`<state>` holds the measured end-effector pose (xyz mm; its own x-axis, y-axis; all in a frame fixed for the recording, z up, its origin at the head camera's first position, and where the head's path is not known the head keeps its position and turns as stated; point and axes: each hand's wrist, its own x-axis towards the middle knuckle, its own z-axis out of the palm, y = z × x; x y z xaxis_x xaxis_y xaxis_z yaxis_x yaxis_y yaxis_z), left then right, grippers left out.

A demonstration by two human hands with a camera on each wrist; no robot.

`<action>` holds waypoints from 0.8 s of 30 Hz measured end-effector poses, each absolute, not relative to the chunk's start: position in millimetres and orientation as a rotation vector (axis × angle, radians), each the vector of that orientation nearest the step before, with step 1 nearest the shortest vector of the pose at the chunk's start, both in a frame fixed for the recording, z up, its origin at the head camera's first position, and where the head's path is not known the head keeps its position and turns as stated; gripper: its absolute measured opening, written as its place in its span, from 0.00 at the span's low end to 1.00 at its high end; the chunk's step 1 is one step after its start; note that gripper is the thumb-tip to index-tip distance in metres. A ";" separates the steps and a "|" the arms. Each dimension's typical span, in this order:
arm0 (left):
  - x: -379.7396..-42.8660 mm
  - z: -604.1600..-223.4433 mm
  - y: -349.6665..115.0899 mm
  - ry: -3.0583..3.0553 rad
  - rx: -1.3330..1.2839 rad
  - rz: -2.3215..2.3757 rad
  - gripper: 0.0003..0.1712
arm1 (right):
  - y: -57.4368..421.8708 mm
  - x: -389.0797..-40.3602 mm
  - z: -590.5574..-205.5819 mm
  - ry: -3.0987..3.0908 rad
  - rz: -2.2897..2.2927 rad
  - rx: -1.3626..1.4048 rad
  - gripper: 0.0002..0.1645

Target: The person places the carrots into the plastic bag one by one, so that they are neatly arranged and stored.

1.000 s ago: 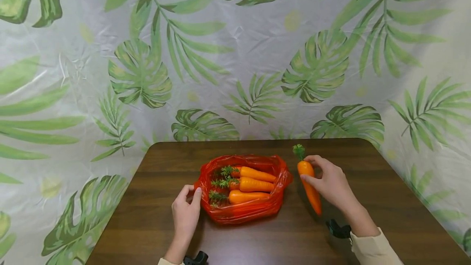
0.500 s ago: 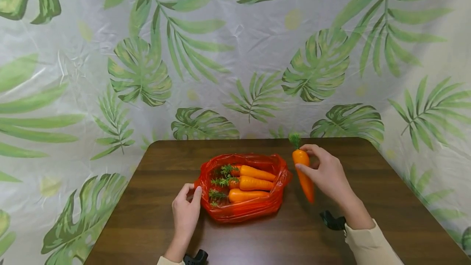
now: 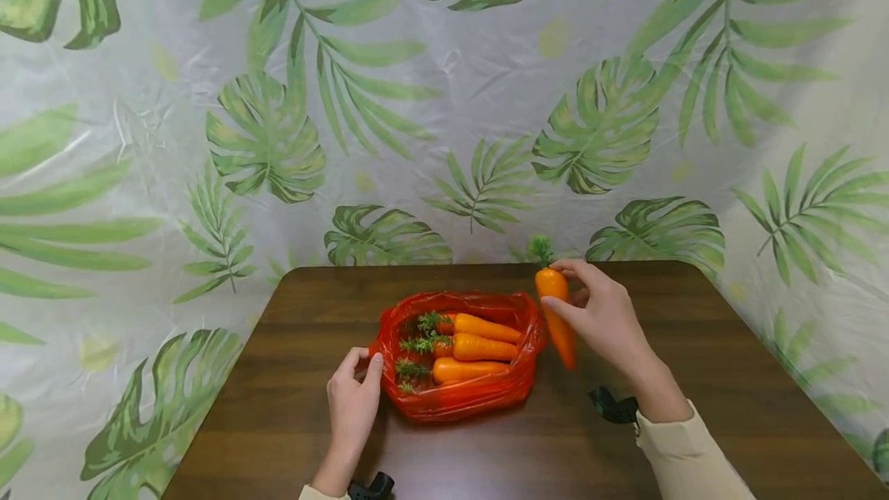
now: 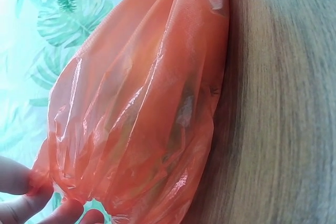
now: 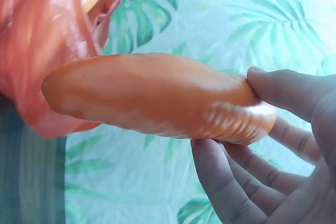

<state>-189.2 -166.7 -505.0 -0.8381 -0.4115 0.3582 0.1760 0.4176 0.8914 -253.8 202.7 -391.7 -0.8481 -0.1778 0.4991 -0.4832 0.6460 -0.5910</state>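
Observation:
A red plastic bag (image 3: 458, 401) lies with its mouth spread wide, and several carrots (image 3: 484, 347) with green tops rest inside it. My left hand (image 3: 353, 400) pinches the bag's left edge between thumb and fingers; the left wrist view shows the gathered plastic (image 4: 47, 182) at the fingertips. In my right hand (image 3: 604, 315) a single carrot (image 3: 556, 315) is held near its thick end, green top up and tip down. That carrot is raised above the table, just beside the bag's right rim. The right wrist view shows thumb and fingers on opposite sides of the carrot (image 5: 147, 95).
The dark wooden table (image 3: 472, 461) extends around the bag on all sides. Behind its far edge hangs a pale sheet (image 3: 486, 83) printed with green leaves. A black strapped device (image 3: 614, 406) sits at the right wrist, another (image 3: 371, 487) at the left.
My right hand has moved left and slightly up, carrying the carrot closer to the bag's right rim. The left hand and the bag have stayed in place.

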 end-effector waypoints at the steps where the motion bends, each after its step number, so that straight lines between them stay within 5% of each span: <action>1: -189.3 -504.8 -166.7 -2.140 0.200 -1.437 0.02 | 200.7 -253.8 -389.9 -2.461 1.054 0.526 0.29; 24: -189.4 -505.8 -167.4 -2.158 0.192 -1.437 0.02 | 146.1 -257.6 -383.6 -2.324 1.168 0.777 0.30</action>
